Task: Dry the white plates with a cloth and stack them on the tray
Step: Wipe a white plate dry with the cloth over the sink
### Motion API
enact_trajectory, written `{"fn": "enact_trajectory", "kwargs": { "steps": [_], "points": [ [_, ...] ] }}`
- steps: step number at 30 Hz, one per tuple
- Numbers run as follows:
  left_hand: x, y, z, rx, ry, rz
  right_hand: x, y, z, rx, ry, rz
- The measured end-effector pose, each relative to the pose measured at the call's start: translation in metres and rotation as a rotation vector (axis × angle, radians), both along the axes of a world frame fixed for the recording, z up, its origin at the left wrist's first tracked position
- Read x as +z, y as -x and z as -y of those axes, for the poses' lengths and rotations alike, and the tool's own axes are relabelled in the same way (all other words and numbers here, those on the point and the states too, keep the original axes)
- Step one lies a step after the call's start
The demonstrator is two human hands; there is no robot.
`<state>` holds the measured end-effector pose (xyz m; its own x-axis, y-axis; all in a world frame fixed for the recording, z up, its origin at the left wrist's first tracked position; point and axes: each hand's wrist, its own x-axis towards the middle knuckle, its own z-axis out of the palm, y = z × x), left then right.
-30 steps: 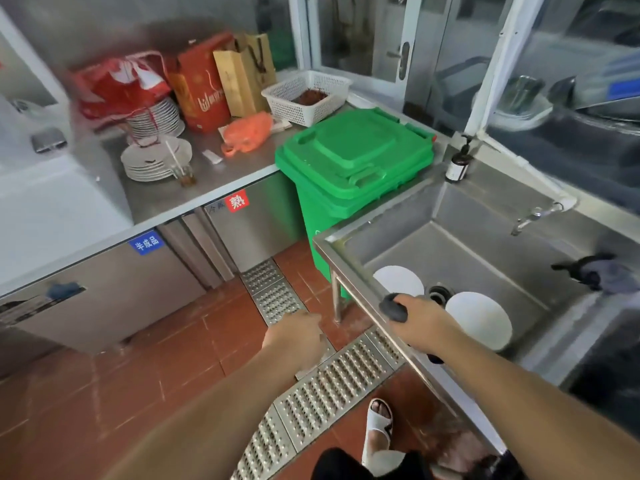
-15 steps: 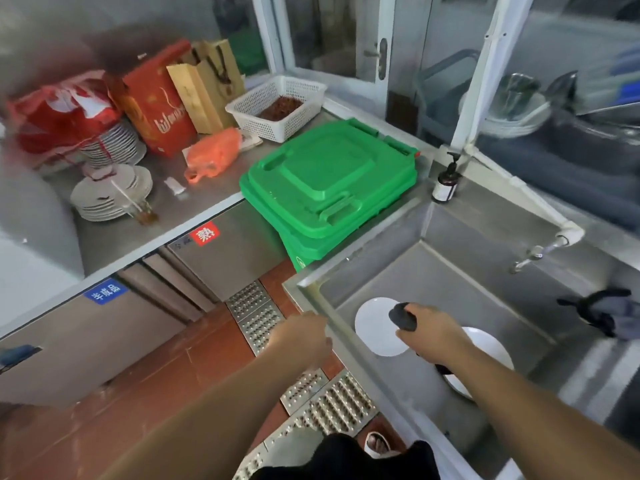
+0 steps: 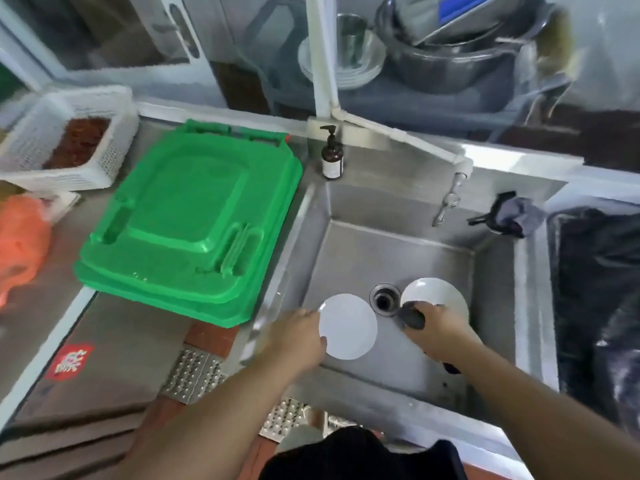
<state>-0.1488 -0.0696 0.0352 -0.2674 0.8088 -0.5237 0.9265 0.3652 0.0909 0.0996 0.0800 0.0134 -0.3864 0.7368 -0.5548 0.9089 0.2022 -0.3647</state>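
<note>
Left hand (image 3: 298, 341) pinching the rim of the near white plate (image 3: 347, 326), just left of the drain (image 3: 384, 300) on the sink (image 3: 491, 306) floor; right hand (image 3: 437, 329) clenched around a dark cloth (image 3: 412, 315), over the second plate (image 3: 437, 294) right of the drain; I'd flag slip risk: plate likely wet, edge-only grip, could drop and chip on steel; no tray visible; versus half a second ago, left hand has moved from the sink edge onto the plate.

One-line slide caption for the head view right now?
Left hand grips a white plate in the sink; right hand holds a dark cloth over the second plate.
</note>
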Motion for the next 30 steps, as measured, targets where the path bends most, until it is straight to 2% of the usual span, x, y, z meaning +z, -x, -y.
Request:
{"fn": "enact_trajectory", "kwargs": {
  "steps": [6,17,25,30],
  "points": [
    [-0.055,0.03,-0.024,-0.121,0.103,0.062,-0.031,-0.001,0.017,-0.146,0.044,0.099],
    [-0.159,0.041,-0.057,-0.06,0.272,0.144,-0.105,-0.008,0.022,-0.248,0.206,0.144],
    [-0.249,0.055,-0.074,0.095,0.358,0.162,-0.182,-0.011,0.016,-0.302,0.229,0.148],
    [-0.297,0.064,-0.077,0.338,0.327,0.188,-0.213,-0.012,0.013,-0.364,0.241,0.132]
  ]
}}
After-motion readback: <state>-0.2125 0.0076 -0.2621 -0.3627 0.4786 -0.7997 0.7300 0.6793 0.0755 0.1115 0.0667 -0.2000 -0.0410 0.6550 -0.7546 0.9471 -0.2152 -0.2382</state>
